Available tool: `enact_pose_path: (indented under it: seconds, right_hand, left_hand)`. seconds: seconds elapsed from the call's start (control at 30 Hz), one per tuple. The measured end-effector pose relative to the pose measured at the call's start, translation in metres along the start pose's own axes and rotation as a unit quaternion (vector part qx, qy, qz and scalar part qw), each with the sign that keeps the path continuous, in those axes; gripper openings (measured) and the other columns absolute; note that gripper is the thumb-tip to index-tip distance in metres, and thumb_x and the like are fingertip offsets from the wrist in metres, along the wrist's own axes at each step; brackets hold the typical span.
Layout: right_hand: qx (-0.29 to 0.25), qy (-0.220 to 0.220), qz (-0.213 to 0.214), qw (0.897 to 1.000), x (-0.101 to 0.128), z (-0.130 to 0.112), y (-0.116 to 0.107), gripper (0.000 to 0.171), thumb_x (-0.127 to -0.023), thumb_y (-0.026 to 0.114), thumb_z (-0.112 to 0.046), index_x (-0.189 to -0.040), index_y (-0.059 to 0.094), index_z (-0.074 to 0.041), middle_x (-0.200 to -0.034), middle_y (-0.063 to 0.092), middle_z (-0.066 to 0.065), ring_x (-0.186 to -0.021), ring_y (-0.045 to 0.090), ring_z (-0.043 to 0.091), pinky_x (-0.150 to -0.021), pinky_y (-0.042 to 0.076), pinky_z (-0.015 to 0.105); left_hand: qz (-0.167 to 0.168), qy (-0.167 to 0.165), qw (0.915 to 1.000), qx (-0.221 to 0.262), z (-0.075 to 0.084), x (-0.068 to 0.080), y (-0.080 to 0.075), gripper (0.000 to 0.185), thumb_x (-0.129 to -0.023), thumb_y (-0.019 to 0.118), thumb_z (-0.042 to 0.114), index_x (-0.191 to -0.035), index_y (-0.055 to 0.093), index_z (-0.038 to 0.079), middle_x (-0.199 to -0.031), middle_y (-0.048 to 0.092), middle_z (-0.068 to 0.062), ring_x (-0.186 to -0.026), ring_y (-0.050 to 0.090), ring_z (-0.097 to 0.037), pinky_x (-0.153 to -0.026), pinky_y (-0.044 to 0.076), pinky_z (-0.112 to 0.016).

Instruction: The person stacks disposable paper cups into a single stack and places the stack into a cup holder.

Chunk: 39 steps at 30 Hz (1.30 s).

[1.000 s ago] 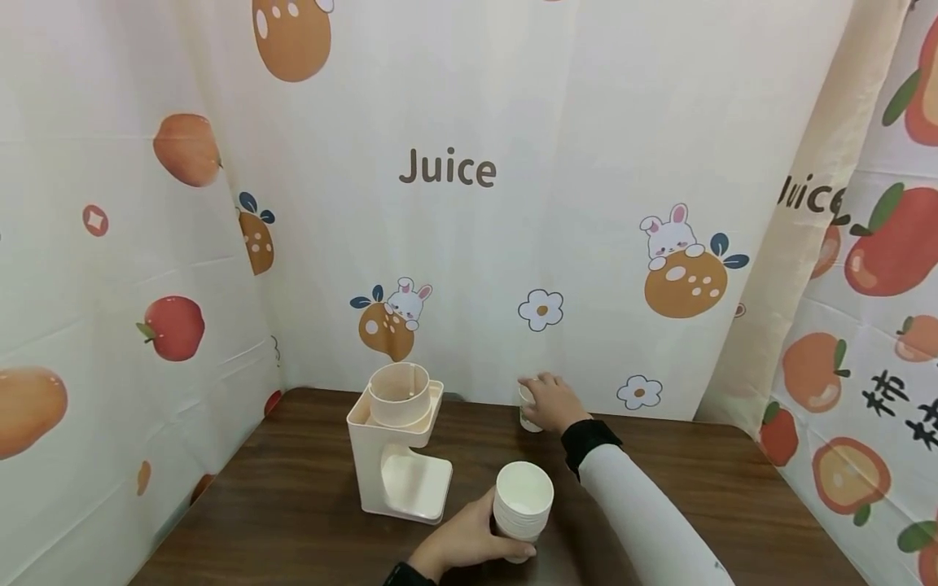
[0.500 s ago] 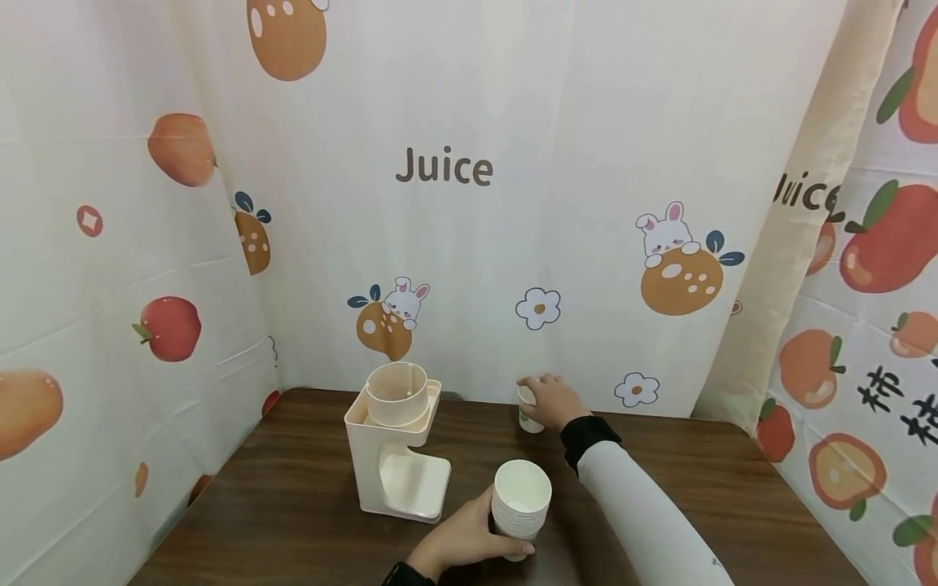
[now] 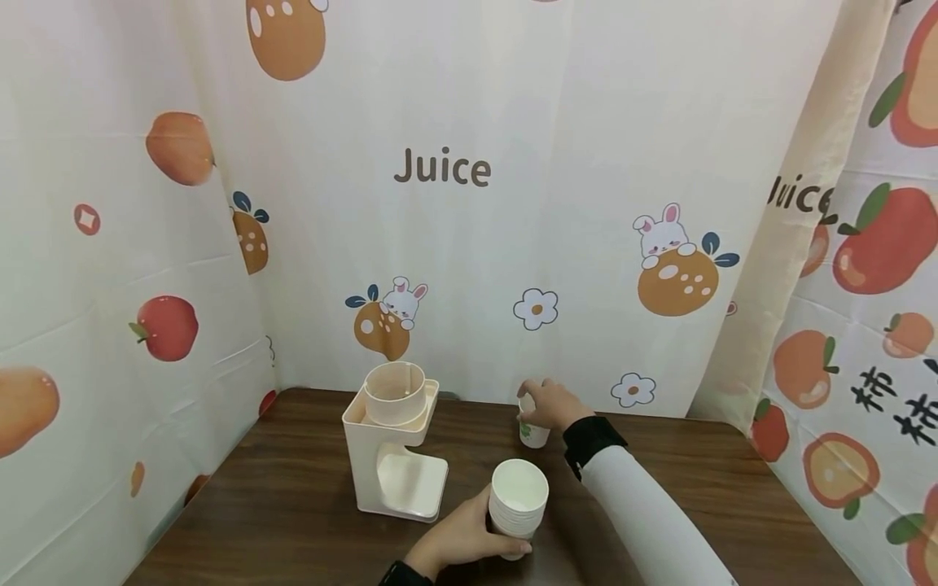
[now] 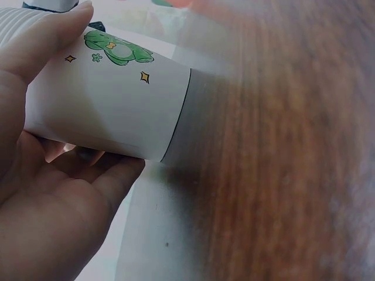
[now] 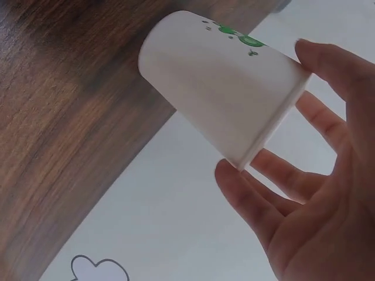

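Leftmost, on the brown wooden bench, stands a cream dispenser stand with a round holder set in its top, to the left of the left hand and just beyond it. That hand's grip is closed round a stack of paper cups: the thumb lies along one side and the fingers curl under the other, so the stack is held fast. From the head view the stack stands upright with its open mouth up and its base at or near the bench; whether it touches I cannot tell. A green cartoon print and small yellow sparkles show on the outer cup's wall.

Farther right and beyond the stack, near the fruit-printed curtain, the right hand is at a single paper cup. Its fingers are only loosely bent and spread about the cup's rim, a fairly open grip that touches rather than clasps it. This cup also bears a green print. The white sleeve with a dark cuff runs back from that hand.
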State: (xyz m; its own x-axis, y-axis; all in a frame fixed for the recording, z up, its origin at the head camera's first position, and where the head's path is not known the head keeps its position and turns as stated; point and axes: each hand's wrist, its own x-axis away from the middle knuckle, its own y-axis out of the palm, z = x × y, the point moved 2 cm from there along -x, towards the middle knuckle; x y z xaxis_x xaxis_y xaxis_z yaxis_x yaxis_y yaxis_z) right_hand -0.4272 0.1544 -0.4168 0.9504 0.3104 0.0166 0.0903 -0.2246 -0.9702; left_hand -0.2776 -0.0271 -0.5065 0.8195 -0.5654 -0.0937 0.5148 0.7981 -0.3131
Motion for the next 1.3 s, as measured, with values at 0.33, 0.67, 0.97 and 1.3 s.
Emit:
enact_pose_path:
  seconds: [0.33,0.67,0.97,1.3]
  right_hand:
    - [-0.005,-0.010,-0.021,1.000,0.014,-0.005,-0.004,0.040,-0.091,0.077,-0.030,-0.125,0.061,-0.018,-0.111,0.057,0.015,-0.093,0.058,0.028,-0.078,0.056,0.043]
    - [-0.005,-0.049,-0.005,0.999,0.038,-0.012,-0.016,0.039,-0.092,0.075,-0.028,-0.128,0.062,-0.022,-0.114,0.058,0.015,-0.091,0.059,0.025,-0.078,0.056,0.044]
    - [-0.019,-0.066,0.019,0.997,0.065,-0.009,-0.026,0.043,-0.093,0.074,-0.031,-0.133,0.061,-0.025,-0.119,0.058,0.012,-0.097,0.060,0.022,-0.077,0.057,0.040]
    - [-0.036,-0.096,0.052,0.993,0.100,-0.011,-0.038,0.041,-0.093,0.074,-0.025,-0.132,0.062,-0.021,-0.123,0.057,0.014,-0.107,0.059,0.027,-0.081,0.056,0.043]
  left_hand:
    - [-0.001,-0.001,1.0000,0.004,0.002,0.002,0.000,0.081,-0.083,0.084,0.026,-0.149,0.038,0.019,-0.127,0.058,0.011,-0.118,0.055,-0.010,-0.101,0.041,-0.038]
    - [-0.012,0.001,0.9998,0.018,0.001,0.000,0.000,0.082,-0.084,0.084,0.023,-0.151,0.035,0.019,-0.130,0.057,0.009,-0.120,0.055,-0.012,-0.102,0.041,-0.041]
    - [-0.004,0.010,0.9999,0.003,0.002,0.002,0.002,0.080,-0.083,0.085,0.026,-0.148,0.038,0.020,-0.128,0.058,0.011,-0.119,0.055,-0.011,-0.101,0.040,-0.040]
    - [-0.006,0.004,0.9999,0.009,0.002,0.002,0.002,0.079,-0.083,0.084,0.025,-0.148,0.038,0.021,-0.128,0.058,0.011,-0.119,0.055,-0.011,-0.101,0.040,-0.042]
